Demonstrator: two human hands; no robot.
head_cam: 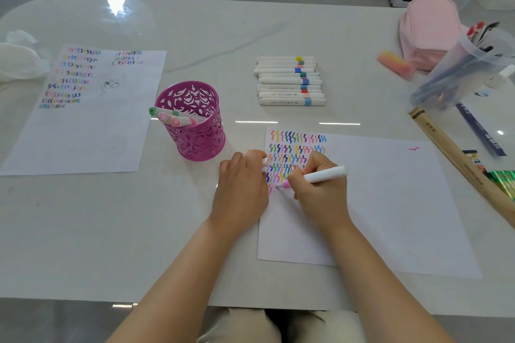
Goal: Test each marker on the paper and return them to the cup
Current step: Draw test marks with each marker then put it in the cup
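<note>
The right hand (320, 192) rests on the paper (390, 203). Its fingers (313, 163) are curled tight round a white marker (323, 176), which is tilted with its pink tip down on the sheet near the left edge, below the rows of squiggles. The marker's back end points up and to the right, clear of the hand.

Just beside it, the left hand (241, 189) lies across the paper's left edge, partly on the counter (111, 231). Its fingers are curled round a small white cap (264, 160), of which only the end shows.

The squiggles (296, 153) fill the paper's upper left corner in many colours; one pink mark sits alone near the upper right corner.

To the left of the paper, near the left hand, stands the purple cup (195, 136), upright, with cut-out walls. Three markers (170, 117) lean in it, their ends over the left rim.

Beyond the paper, a batch of white markers (289, 81) lies side by side on the counter, each with a coloured band.

Well to the left lies a second sheet (83, 133), covered at the top with small coloured marks.

On the right, a long tan box (451, 156) lies slantwise, and a clear tub (459, 72) of pens stands behind it. A pink-and-yellow eraser (394, 64) lies just in front of a pink pouch (429, 28).
</note>
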